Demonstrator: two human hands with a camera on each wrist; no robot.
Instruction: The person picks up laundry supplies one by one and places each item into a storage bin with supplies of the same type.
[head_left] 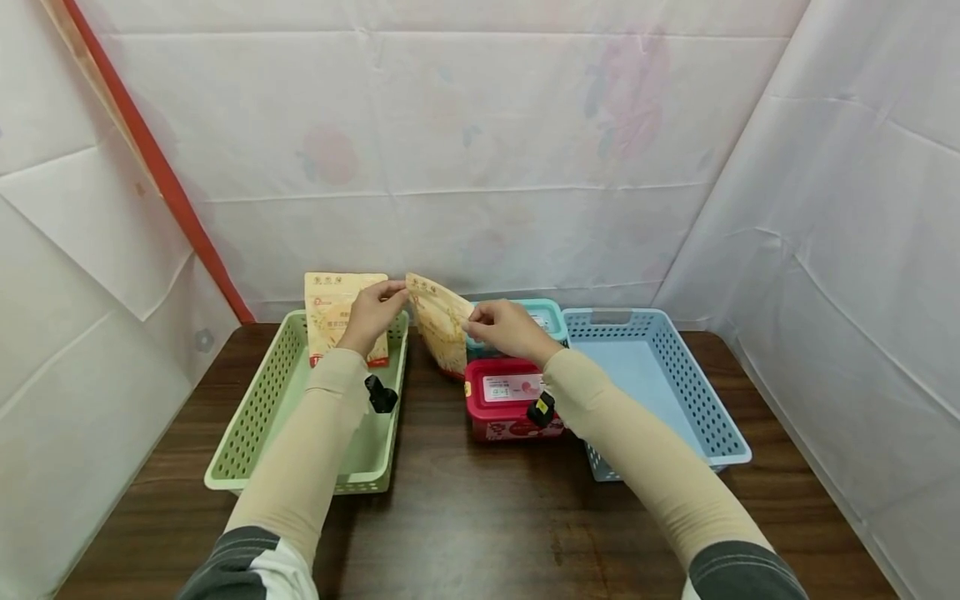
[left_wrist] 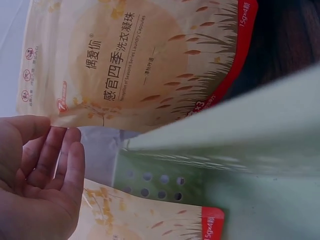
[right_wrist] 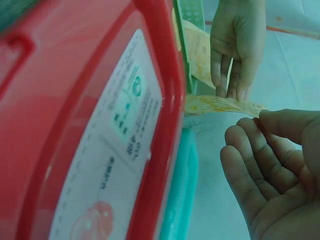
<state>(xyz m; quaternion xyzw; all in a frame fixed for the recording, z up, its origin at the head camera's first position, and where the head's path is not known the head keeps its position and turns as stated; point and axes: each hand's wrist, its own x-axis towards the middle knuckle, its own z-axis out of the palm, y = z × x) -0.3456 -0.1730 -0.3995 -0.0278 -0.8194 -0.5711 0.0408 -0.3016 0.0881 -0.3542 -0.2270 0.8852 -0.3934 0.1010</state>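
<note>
A cream laundry-capsule pouch [head_left: 441,327] with a red bottom edge stands between the green basket [head_left: 395,433] and the lidded boxes. At its top left corner, my left hand [head_left: 372,313] pinches it between thumb and fingertips. My right hand [head_left: 510,327] pinches the opposite top corner, its other fingers loosely bent in the right wrist view. The printed front of the pouch [left_wrist: 135,65] faces the left wrist camera. A second matching pouch [head_left: 330,321] stands upright at the back of the green basket, partly hidden behind my left hand.
A red lidded box [head_left: 498,412] sits below my right hand, with a teal-lidded box [head_left: 553,315] behind it. On the right stands a blue basket [head_left: 648,375]. A white sheet [head_left: 480,150] hangs behind the brown table [head_left: 457,525].
</note>
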